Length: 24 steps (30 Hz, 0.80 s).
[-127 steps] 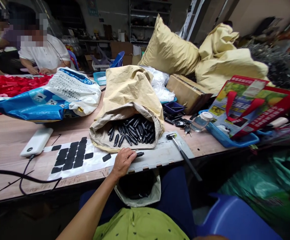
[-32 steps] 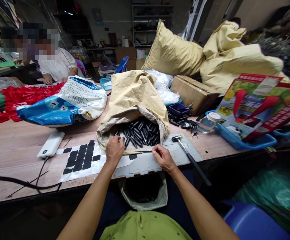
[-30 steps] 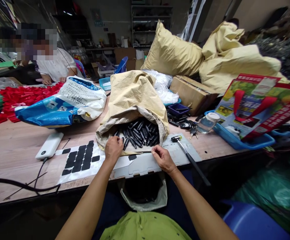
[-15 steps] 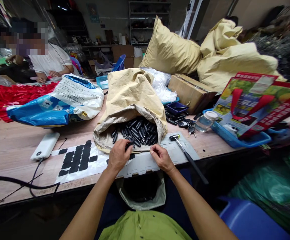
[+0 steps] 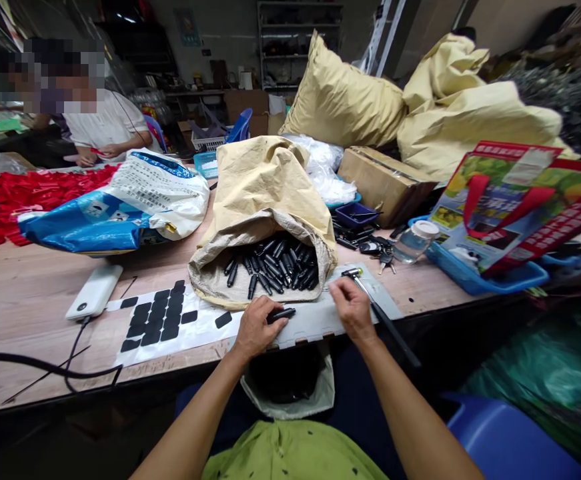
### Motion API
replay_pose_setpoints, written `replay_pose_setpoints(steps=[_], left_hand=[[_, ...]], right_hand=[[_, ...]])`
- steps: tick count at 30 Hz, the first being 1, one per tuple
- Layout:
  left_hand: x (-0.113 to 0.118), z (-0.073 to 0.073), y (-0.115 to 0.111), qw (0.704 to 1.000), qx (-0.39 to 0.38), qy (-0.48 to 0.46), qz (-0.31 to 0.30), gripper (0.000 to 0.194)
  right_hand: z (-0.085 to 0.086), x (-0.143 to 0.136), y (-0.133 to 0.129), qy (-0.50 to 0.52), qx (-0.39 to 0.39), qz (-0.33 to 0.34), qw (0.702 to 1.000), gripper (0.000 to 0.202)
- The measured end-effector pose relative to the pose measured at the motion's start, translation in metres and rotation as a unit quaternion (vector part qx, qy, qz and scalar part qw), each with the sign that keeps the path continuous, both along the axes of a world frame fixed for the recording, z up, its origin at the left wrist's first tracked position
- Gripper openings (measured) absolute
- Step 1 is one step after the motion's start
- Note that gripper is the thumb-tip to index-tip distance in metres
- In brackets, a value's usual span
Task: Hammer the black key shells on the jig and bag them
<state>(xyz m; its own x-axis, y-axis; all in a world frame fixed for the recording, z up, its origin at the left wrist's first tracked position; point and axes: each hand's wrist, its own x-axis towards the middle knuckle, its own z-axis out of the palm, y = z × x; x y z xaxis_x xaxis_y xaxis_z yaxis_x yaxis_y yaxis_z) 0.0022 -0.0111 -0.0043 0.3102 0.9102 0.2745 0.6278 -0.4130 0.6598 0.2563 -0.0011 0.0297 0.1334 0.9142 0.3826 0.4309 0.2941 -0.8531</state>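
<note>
My left hand (image 5: 259,325) is closed around a slim black cylindrical piece (image 5: 283,315) at the table's front edge, its free end pointing right. Behind it lies a cream woven sack (image 5: 265,177), its mouth facing me, with a heap of similar black pieces (image 5: 283,265) inside. My right hand (image 5: 354,308) has its fingers curled together, just left of a small hammer (image 5: 380,310). Whatever those fingers may hold is hidden. Under both hands is a grey-white board (image 5: 320,323).
At left are a sheet with black stickers (image 5: 157,317), a white power bank (image 5: 94,292) with its cable, and a blue-white bag (image 5: 120,203). A jar (image 5: 415,241), keys (image 5: 386,262) and a blue tray (image 5: 490,277) stand right. Another person (image 5: 107,127) sits far left.
My left hand has drawn back from the sack's mouth toward the table edge, with the black piece now showing. My right hand has moved right, beside the hammer.
</note>
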Motion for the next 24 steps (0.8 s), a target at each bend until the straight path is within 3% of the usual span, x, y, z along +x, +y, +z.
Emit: replay_pose_setpoints(steps=[2,4,7,9,11,14,18,21,24], left_hand=[[0.000,0.000,0.000,1.000,-0.005,0.001,0.002,0.020],[0.001,0.001,-0.001,1.000,-0.009,0.001,0.006,0.020],[0.002,0.002,-0.001,1.000,-0.018,-0.004,0.009,0.019],[0.001,0.003,-0.001,1.000,-0.024,-0.010,0.010,0.019],[0.001,0.003,-0.001,0.999,-0.028,-0.018,0.012,0.019],[0.001,0.003,0.000,0.999,-0.029,-0.024,0.010,0.019],[0.001,0.002,0.001,0.999,-0.032,-0.022,0.012,0.019],[0.001,0.002,0.001,0.999,-0.035,-0.023,0.014,0.020],[0.000,0.002,0.001,0.999,-0.037,-0.028,0.009,0.019]], right_hand=[[0.007,0.024,0.003,-0.112,-0.025,-0.127,0.985,0.024],[0.009,0.048,0.004,-0.242,-0.110,-0.206,0.942,0.019],[0.005,0.072,0.005,-0.356,-0.245,-0.221,0.874,0.033],[0.001,0.079,0.004,-0.368,-0.282,-0.203,0.863,0.028],[-0.001,0.080,0.001,-0.347,-0.267,-0.203,0.876,0.022],[0.003,0.068,-0.011,-0.264,-0.168,-0.209,0.926,0.021],[0.013,0.026,-0.041,-0.133,-0.055,-0.093,0.985,0.025],[0.013,-0.013,-0.060,-0.115,-0.018,0.008,0.993,0.022],[0.008,-0.038,-0.069,-0.128,0.002,0.057,0.990,0.021]])
